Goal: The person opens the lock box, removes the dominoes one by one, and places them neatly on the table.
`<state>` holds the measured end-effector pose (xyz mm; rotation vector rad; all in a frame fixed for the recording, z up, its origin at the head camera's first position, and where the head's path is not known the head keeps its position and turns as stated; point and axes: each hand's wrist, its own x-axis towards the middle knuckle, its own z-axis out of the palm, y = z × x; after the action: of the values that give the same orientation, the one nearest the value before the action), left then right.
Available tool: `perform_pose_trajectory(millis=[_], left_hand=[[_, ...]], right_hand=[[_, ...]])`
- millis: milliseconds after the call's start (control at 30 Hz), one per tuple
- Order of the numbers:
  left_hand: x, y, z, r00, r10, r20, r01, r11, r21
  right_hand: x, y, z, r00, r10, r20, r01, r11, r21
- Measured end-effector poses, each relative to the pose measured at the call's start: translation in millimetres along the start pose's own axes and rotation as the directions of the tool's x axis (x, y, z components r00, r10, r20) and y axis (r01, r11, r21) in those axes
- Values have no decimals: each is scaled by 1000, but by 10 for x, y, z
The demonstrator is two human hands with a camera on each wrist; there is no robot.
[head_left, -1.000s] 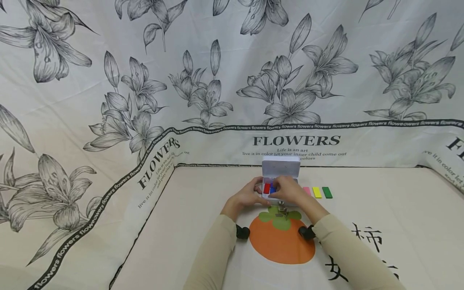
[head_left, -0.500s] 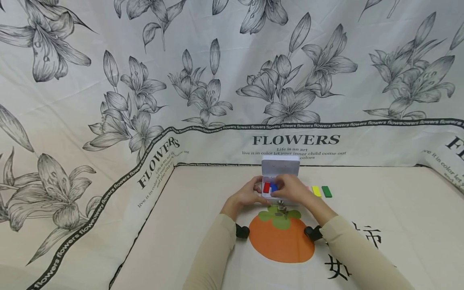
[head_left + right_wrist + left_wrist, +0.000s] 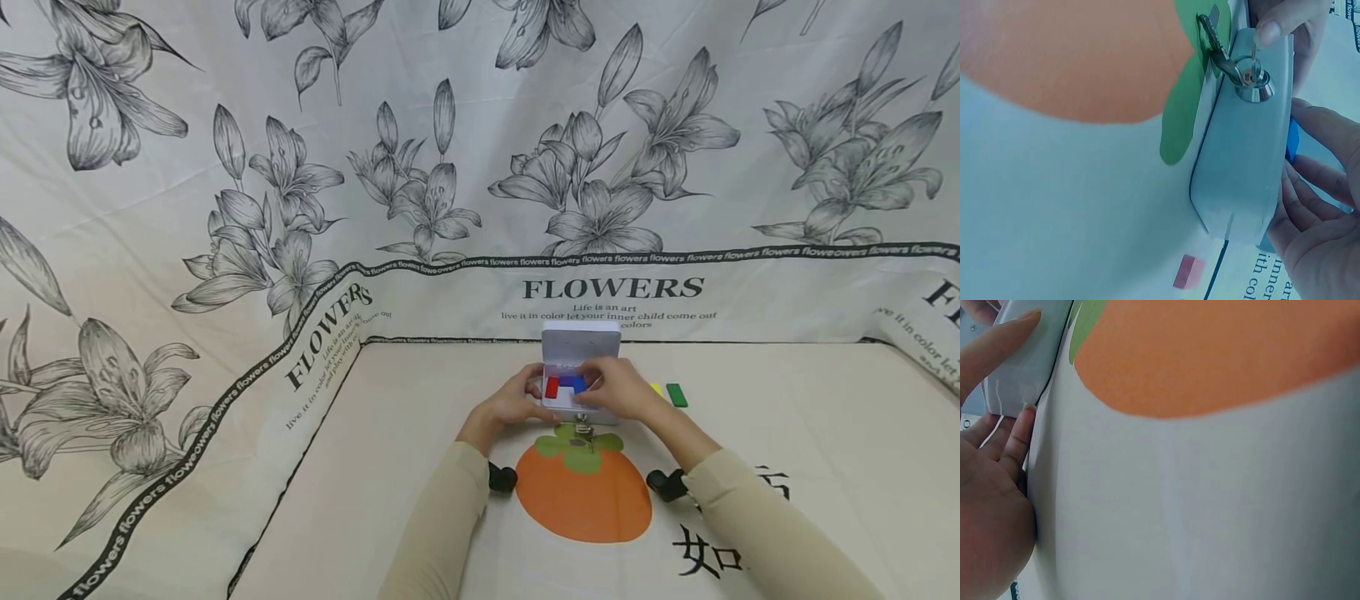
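A white box (image 3: 581, 342) stands with its lid raised, and keys (image 3: 582, 429) hang from the lock on its front. Inside at the left lies a red block (image 3: 552, 387), with blue (image 3: 567, 383) beside it. My left hand (image 3: 513, 402) grips the box's left side, its thumb along the front of the box (image 3: 1025, 362) in the left wrist view. My right hand (image 3: 618, 390) reaches into the right part of the box. In the right wrist view, the right hand's fingers (image 3: 1329, 187) pinch a blue block (image 3: 1292, 140), partly hidden by the box wall.
Right of the box lie a green block (image 3: 677, 395) and a yellow block (image 3: 656, 388), mostly covered by my right hand. A pink block (image 3: 1189, 272) shows in the right wrist view. Patterned cloth (image 3: 420, 300) rises behind the table.
My right hand and forearm have shifted right, with more blue showing inside the box. The hand now hides the pink block and most of the yellow one in the head view. My left hand stays put.
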<state>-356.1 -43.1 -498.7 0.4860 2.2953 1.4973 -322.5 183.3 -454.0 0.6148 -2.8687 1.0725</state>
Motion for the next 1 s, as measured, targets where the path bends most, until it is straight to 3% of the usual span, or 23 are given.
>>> perform_pose_trajectory(millis=[500,1000], left_hand=[[-3,10,13,999,-31,-6,31,999,-16],[-10,15,6,1000,-12,-4,12,1000,-9]], right_hand=[[-146,5,-186,1000,0,-25,-1,1000,-24],[-250,169,-335,999,14,-38,-15,999,-34]])
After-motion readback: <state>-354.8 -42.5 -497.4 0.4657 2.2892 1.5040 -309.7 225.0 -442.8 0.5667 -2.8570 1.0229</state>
